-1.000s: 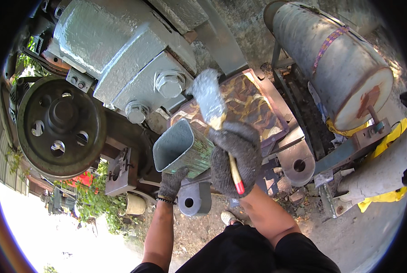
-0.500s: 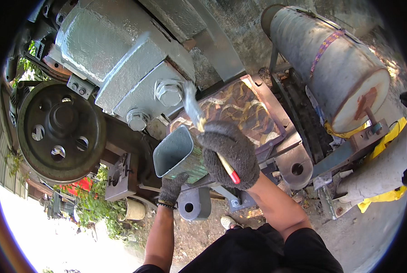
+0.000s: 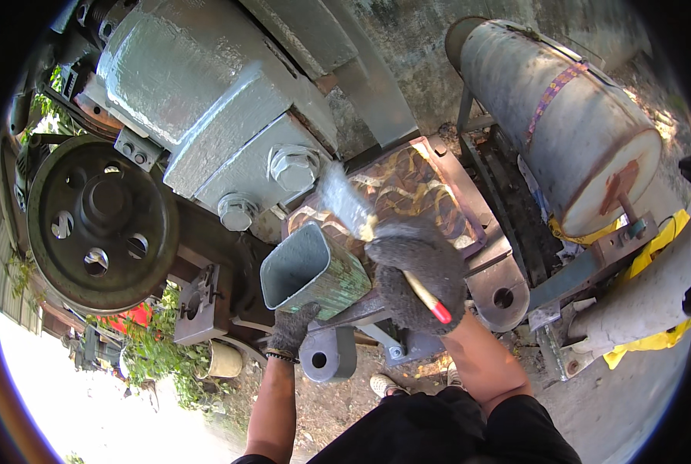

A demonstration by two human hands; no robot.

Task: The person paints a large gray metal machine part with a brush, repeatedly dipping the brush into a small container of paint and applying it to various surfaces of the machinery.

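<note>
In a dark grey knitted glove, my right hand [image 3: 419,271] is closed around a paintbrush [image 3: 424,295] with a pale, red-tipped handle. Its bristles, coated in grey paint and blurred, are just right of a large hex bolt [image 3: 294,168] on the grey-painted machine [image 3: 183,93]. My left hand [image 3: 292,329], gloved alike, grips the lower edge of a square-mouthed, paint-streaked green container [image 3: 342,282]. That container is tilted with its opening toward the upper left, and its inside is dark. Another bolt [image 3: 237,211] sits lower left of the first, both covered in grey paint.
A dark spoked flywheel [image 3: 102,220] stands at left. Patterned cloth [image 3: 407,185] lies in a metal tray behind my right hand. At right a rusty cylindrical tank [image 3: 558,116] rests on a frame, with yellow sheeting [image 3: 655,332] below. Lugs with holes [image 3: 328,354] jut out near my left hand.
My right hand and the brush have moved right and slightly down, drawing the bristles away from the large bolt. My left hand still holds the container in nearly the same place.
</note>
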